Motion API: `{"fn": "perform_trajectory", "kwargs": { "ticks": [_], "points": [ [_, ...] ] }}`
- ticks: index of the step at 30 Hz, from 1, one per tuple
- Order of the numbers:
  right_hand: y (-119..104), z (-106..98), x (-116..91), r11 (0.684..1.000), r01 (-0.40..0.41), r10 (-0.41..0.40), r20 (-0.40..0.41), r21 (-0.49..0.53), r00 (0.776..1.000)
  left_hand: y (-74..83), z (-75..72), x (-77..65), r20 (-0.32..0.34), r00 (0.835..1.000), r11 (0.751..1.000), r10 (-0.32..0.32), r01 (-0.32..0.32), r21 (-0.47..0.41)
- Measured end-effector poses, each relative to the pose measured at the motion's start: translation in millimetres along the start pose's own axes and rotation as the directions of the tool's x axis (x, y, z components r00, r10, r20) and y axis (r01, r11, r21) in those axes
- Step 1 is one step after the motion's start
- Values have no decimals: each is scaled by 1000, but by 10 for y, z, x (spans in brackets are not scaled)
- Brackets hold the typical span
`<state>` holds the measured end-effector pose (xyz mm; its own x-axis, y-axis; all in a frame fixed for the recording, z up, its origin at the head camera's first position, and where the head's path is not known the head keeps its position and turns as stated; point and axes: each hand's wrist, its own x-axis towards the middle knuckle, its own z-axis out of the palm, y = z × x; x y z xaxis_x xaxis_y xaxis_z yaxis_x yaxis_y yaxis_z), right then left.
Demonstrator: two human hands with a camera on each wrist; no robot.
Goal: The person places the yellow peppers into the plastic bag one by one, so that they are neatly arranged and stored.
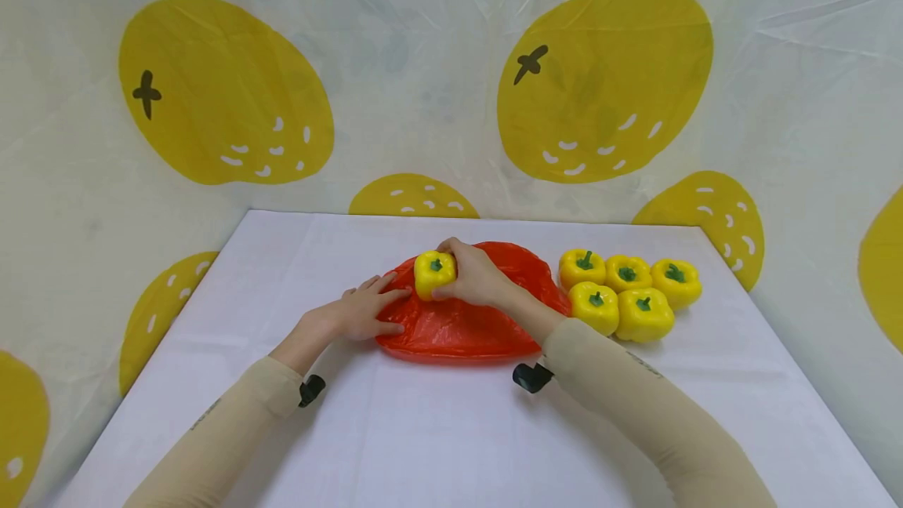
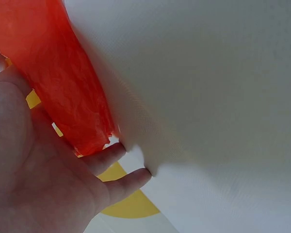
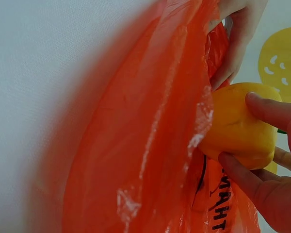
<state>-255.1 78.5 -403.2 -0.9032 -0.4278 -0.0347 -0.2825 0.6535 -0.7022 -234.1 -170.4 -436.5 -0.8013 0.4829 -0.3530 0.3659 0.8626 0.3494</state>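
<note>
A yellow bell pepper (image 1: 433, 277) with a green stem is gripped in my right hand (image 1: 478, 273), over the left part of a red plastic bag (image 1: 458, 332). In the right wrist view the pepper (image 3: 242, 126) sits at the bag's edge, with fingers on its side. My left hand (image 1: 363, 310) rests at the bag's left end, fingers spread. The left wrist view shows two of its fingertips (image 2: 140, 177) against the white tablecloth, beside the red plastic (image 2: 63, 73). Black lettering (image 3: 220, 208) shows on the bag.
To the right of the bag stand several more yellow bell peppers (image 1: 628, 296), grouped close together. They rest on a white-covered table (image 1: 437, 437). Behind it hangs a pale curtain (image 1: 423, 85) printed with large yellow fruit.
</note>
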Motion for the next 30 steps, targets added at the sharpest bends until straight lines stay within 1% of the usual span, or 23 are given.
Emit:
{"fn": "perform_trajectory", "kwargs": {
  "ticks": [8,14,19,26,30],
  "points": [
    [7,2,14,1000,4,-4,12,-6,1000,4,-5,-2,7,1000,1000,-3,3,-1],
    [6,-11,-20,1000,1,0,30,-30,1000,-9,6,4,7,1000,1000,1,-1,-2],
    [3,-32,-53,1000,4,-3,36,-25,999,-10,8,5,5,1000,1000,3,-3,-1],
    [32,-90,-98,999,24,-24,26,-21,999,8,2,3,7,1000,1000,0,0,1],
    [47,-151,-135,1000,8,-7,23,-16,1000,18,-13,-3,11,1000,1000,2,-2,3]
  ]
}}
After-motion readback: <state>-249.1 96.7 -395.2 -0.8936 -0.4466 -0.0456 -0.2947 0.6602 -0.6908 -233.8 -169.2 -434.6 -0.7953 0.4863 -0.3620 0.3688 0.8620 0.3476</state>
